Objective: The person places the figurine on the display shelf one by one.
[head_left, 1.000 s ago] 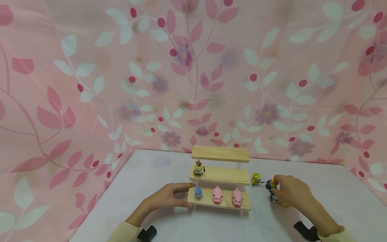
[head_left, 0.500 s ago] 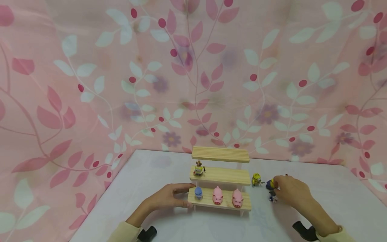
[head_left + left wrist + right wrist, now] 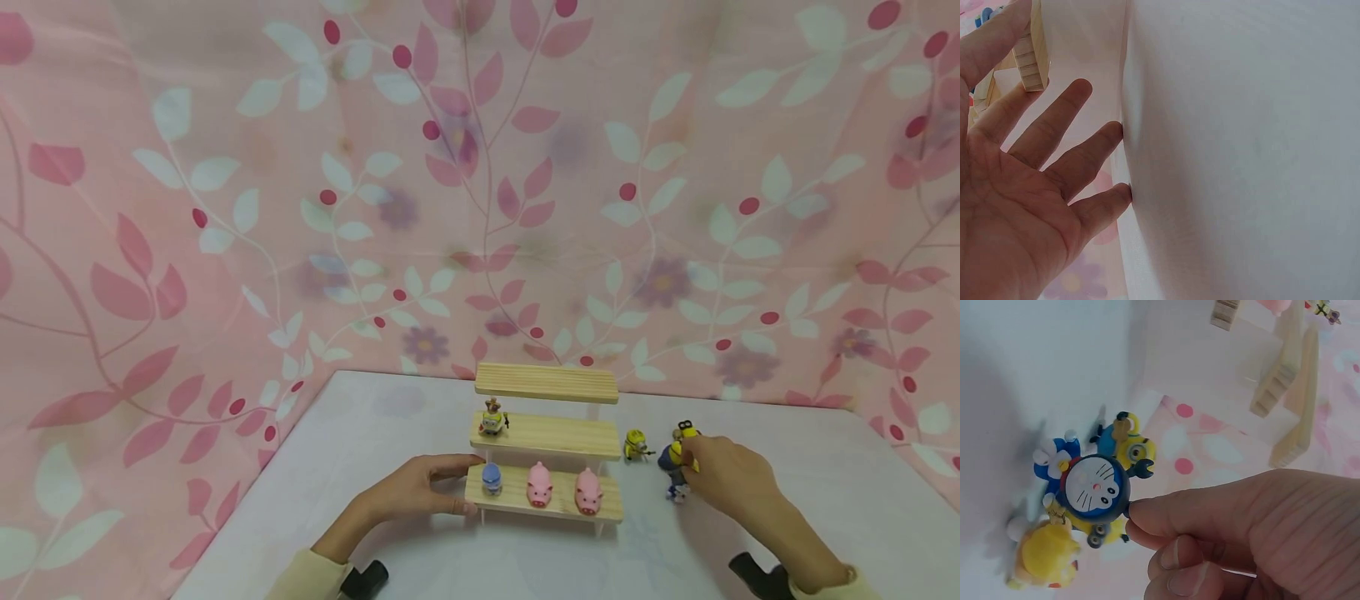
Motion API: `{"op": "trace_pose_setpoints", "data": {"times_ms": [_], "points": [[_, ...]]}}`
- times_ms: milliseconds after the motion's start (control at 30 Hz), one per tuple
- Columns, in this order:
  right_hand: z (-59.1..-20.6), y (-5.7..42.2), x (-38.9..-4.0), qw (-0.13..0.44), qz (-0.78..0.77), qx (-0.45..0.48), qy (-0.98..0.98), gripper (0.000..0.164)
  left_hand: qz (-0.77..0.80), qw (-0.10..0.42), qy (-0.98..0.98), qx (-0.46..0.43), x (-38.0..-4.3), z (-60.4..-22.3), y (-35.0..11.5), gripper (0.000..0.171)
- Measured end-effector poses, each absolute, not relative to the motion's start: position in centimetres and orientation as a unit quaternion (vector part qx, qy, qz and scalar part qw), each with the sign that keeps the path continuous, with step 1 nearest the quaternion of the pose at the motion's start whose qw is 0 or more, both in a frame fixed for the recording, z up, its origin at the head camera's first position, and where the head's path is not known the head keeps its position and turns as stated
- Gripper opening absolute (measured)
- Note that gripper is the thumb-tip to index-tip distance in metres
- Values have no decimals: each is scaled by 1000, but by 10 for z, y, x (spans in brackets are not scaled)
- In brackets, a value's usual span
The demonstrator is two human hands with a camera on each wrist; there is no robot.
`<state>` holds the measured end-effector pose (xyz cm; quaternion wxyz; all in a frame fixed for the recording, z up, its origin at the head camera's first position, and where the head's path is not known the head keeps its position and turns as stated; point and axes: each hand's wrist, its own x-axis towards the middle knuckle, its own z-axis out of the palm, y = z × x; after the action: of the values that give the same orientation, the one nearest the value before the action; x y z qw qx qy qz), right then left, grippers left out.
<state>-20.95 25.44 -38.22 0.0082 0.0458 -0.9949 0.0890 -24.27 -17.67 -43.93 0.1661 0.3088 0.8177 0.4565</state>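
My left hand (image 3: pixel 420 485) grips the left end of a wooden three-tier display stand (image 3: pixel 546 432) by its lowest board, thumb in front. In the left wrist view its other fingers spread towards the white table. At the right, thumb and forefinger of my right hand (image 3: pixel 731 475) close together at a yellow minion figure (image 3: pixel 686 428), its goggles showing past the fingers. In the right wrist view a Doraemon figure (image 3: pixel 1092 487) stands right by the thumb tip, partly covering that minion. Another minion (image 3: pixel 1129 445) and a yellow figure (image 3: pixel 1047 551) lie close around it.
Two pink pigs (image 3: pixel 539 486) and a blue-capped figure (image 3: pixel 492 478) stand on the lowest board. A figure with a brown hat (image 3: pixel 492 418) is on the middle board's left. One minion (image 3: pixel 635 444) stands just right of the stand. Patterned pink cloth (image 3: pixel 480 208) hangs behind the table.
My right hand has shifted slightly, and the goggled minion now shows beyond its fingers. A yellow piece under the hand is no longer visible. My left hand and the stand stay put.
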Motion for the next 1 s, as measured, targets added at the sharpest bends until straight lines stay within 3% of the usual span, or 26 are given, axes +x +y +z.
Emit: {"op": "trace_pose_setpoints", "data": {"times_ms": [600,1000], "points": [[-338,234,-186,95,122,81,-985,4,455,169,819,304,-242,-438,-176,57],[-308,195,-179,151,126,111,-974,6,459,171,814,312,-245,-442,-178,57]]}}
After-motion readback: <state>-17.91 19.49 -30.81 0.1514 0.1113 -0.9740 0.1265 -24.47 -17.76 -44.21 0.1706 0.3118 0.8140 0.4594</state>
